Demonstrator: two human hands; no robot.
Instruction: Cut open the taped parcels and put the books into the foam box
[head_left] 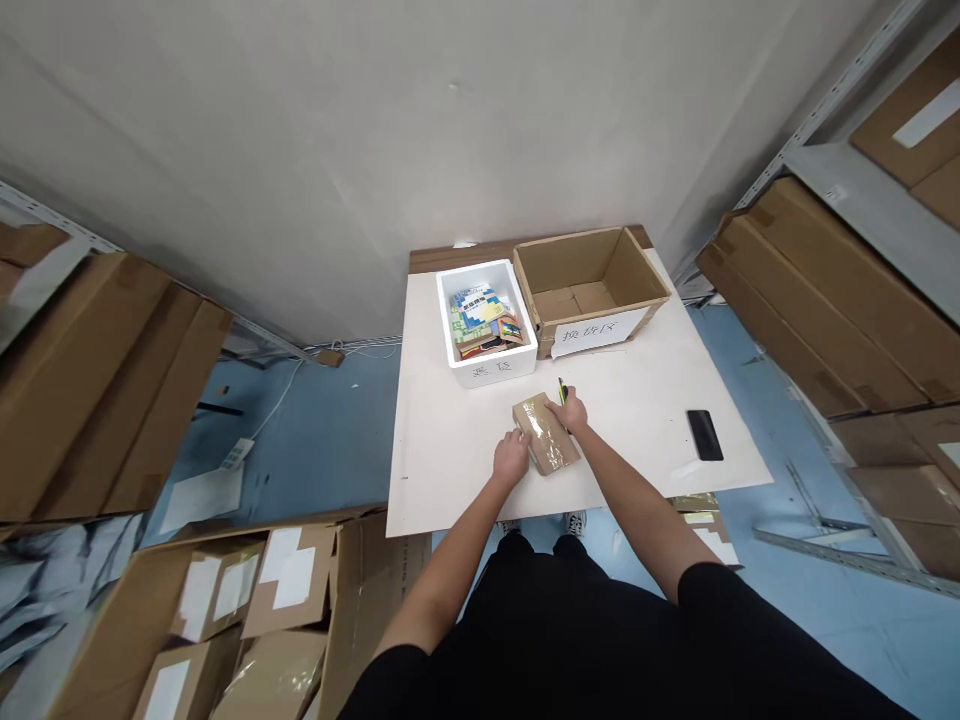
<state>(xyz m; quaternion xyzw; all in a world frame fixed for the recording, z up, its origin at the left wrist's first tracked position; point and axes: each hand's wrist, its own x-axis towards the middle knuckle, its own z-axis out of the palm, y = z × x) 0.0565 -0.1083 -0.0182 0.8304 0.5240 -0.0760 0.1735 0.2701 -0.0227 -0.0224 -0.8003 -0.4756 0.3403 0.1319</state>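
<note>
On the table [637, 420], your left hand [511, 458] holds the taped parcel [547, 438]; the yellow cutter [562, 389] gripped in your right hand [574, 412] may slip toward those fingers.

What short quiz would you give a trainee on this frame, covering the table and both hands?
1. True or false: the open cardboard box at the back of the table holds books.
2. The right hand has its grip on a slim tool. What lies on the table further to the right?
A. a black phone
B. a roll of tape
C. a pair of scissors
3. What does the left hand rest against?

Key:
1. False. That box is empty, and the books are in the white foam box.
2. A.
3. The small taped parcel.
</note>
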